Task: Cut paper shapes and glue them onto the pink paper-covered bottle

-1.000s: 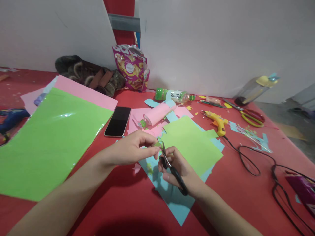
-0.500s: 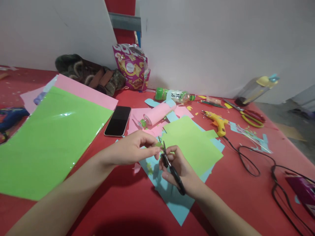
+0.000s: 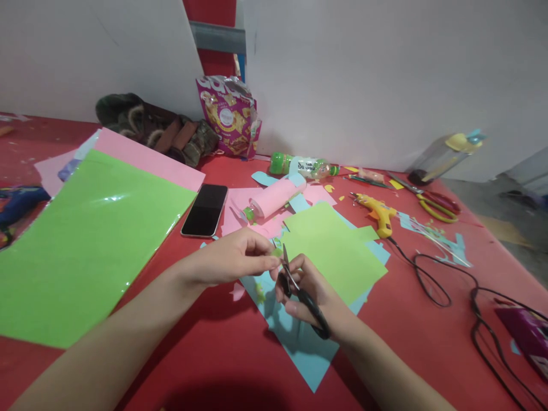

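Note:
My left hand [image 3: 233,257] pinches a small green paper piece [image 3: 277,252], mostly covered by the fingers. Black-handled scissors [image 3: 314,311] are in my right hand [image 3: 314,288], with fingers in the loops and the blades pointing up beside the paper piece. Below both hands lies a light blue sheet [image 3: 299,357], partly under a light green sheet [image 3: 338,245]. Green scraps [image 3: 260,293] and a pink scrap [image 3: 238,291] lie under my hands. Just beyond my left hand rests a bottle wrapped in pink paper [image 3: 276,198].
A phone [image 3: 204,211] and a large green sheet in plastic [image 3: 94,245] lie to the left. On the right are a yellow glue gun [image 3: 379,212], its black cord [image 3: 432,291] and yellow-and-red scissors [image 3: 436,205]. A green bottle [image 3: 303,166] and snack bag [image 3: 231,117] stand along the wall.
The scissors' handles have shifted slightly to the right and the angle of the blades has changed a little. My left hand stays nearly still with the green piece.

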`<control>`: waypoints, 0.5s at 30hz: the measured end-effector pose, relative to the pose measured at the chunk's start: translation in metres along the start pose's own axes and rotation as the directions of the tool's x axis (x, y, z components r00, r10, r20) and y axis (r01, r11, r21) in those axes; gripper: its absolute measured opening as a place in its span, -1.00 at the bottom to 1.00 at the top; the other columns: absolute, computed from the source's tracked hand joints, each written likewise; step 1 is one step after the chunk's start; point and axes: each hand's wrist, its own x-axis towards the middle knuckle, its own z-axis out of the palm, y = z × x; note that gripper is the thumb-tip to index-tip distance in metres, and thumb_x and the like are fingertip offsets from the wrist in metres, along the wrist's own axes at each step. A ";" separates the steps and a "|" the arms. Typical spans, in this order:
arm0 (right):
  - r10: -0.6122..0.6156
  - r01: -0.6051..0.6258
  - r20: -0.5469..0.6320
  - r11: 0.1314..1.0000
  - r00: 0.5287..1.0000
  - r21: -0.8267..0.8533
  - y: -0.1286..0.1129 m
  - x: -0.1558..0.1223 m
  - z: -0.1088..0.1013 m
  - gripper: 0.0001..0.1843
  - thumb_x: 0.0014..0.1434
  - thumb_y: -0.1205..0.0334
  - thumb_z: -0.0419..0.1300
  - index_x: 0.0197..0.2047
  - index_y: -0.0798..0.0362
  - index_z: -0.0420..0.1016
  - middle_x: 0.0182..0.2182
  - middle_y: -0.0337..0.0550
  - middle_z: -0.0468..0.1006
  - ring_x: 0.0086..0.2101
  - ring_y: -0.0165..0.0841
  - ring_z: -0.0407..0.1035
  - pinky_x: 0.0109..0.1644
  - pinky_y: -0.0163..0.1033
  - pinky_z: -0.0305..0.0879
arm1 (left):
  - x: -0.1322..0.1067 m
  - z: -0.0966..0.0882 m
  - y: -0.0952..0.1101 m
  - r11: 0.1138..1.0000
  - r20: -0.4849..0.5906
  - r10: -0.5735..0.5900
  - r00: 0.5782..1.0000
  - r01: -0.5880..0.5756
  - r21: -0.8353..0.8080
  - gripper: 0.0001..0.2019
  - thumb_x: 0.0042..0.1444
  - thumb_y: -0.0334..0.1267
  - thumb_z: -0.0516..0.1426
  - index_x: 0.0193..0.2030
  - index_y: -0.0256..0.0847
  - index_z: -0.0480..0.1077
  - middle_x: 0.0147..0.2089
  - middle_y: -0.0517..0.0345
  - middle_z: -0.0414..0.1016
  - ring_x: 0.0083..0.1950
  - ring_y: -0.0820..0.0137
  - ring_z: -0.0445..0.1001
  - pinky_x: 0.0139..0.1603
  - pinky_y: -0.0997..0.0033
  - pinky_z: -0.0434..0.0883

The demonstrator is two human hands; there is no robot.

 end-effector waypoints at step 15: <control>0.064 -0.063 -0.009 0.990 0.998 0.127 0.004 0.000 -0.001 -0.60 -0.09 0.12 0.24 -0.34 0.00 0.04 -0.46 -0.31 0.25 -0.54 -0.53 0.09 -0.50 -0.37 -0.04 | 0.001 0.003 0.002 0.991 -0.038 -0.077 0.996 0.073 -0.116 -0.72 0.00 -0.21 0.03 -0.57 -0.38 0.36 -0.69 0.31 0.06 -0.62 0.61 0.01 -0.61 0.57 -0.01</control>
